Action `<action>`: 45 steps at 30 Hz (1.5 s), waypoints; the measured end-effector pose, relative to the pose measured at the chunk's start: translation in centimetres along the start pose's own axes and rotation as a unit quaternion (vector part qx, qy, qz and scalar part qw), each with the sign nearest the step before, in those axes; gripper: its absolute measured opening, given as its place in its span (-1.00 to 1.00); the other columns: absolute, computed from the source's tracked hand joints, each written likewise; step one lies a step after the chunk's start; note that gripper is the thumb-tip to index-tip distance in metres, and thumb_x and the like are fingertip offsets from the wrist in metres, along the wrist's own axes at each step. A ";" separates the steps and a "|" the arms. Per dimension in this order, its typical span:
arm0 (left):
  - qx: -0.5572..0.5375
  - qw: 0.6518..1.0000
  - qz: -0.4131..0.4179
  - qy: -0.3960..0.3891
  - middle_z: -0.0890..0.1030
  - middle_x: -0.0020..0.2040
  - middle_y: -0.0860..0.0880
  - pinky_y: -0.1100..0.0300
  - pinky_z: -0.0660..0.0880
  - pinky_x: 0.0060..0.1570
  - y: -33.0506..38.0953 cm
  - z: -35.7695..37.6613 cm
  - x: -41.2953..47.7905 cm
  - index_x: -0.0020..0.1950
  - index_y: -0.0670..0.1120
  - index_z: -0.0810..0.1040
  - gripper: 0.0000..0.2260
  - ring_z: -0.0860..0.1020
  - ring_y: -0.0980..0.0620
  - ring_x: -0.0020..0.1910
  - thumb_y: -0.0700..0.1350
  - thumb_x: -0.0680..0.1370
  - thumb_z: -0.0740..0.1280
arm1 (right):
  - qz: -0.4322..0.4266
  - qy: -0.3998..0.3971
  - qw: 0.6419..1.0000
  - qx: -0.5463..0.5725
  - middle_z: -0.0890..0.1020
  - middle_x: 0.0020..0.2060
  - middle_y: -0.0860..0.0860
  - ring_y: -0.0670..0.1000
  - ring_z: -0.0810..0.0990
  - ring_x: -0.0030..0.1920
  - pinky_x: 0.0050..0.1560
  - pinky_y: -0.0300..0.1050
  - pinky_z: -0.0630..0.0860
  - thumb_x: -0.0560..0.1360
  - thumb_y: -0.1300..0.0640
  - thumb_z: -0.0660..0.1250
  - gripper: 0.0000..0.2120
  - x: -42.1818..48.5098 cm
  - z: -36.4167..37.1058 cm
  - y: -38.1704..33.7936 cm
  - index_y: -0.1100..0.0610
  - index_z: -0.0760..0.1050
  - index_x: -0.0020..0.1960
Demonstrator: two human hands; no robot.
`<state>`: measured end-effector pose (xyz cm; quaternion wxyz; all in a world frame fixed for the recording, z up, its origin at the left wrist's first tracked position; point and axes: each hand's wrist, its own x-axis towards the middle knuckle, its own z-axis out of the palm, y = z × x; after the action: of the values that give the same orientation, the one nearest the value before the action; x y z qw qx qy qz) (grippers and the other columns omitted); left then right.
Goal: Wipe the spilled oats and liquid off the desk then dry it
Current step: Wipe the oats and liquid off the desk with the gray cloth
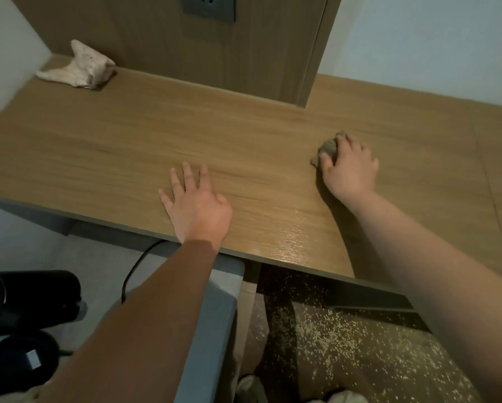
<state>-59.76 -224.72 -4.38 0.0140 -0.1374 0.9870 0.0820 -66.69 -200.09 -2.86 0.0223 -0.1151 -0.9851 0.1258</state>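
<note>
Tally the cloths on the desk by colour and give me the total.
cream cloth: 1
grey cloth: 1, under the right hand
total: 2

The left hand lies palm down with straight, spread fingers near the front edge of the light wooden desk. The right hand, further right, curls over what seems a small crumpled grey cloth.
</note>
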 end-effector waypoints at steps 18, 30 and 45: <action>-0.005 0.995 0.088 -0.037 0.00 0.61 0.00 -0.22 -0.11 0.51 -0.2 -0.8 -0.2 0.57 0.12 0.14 -0.40 -0.10 -0.07 0.58 0.31 0.57 -0.03 | -0.406 -0.138 0.869 0.247 0.56 0.25 -0.08 -0.12 0.45 0.29 0.33 -0.03 0.37 0.42 0.33 0.34 -0.53 -14.0 -2.0 2.0 0.07 0.51 0.31; 0.067 0.986 0.139 -0.061 -0.07 0.61 -0.03 -0.26 -0.08 0.49 -0.4 -0.4 0.3 0.59 0.12 0.00 -0.37 -0.13 -0.09 0.58 0.33 0.57 -0.03 | -0.268 -0.067 0.955 0.105 0.53 0.26 -0.02 0.04 0.39 0.26 0.26 0.03 0.29 0.43 0.36 0.31 -0.54 -14.2 -1.0 2.8 0.09 0.52 0.30; 0.033 0.981 0.189 -0.042 -0.02 0.61 -0.03 -0.11 -0.08 0.53 4.3 0.7 -2.8 0.60 0.05 0.04 -0.46 -0.10 -0.01 0.58 0.17 0.63 -0.02 | -0.067 0.006 0.998 -0.018 0.36 0.46 0.05 0.15 0.32 0.42 0.40 0.18 0.23 0.58 0.00 0.18 -0.57 -12.6 -2.8 9.5 0.03 0.38 0.43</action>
<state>-58.28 -219.79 -4.25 0.0444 0.0554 0.9959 0.0564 -52.11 -193.34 -2.71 0.0348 -0.0496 -0.9925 0.1058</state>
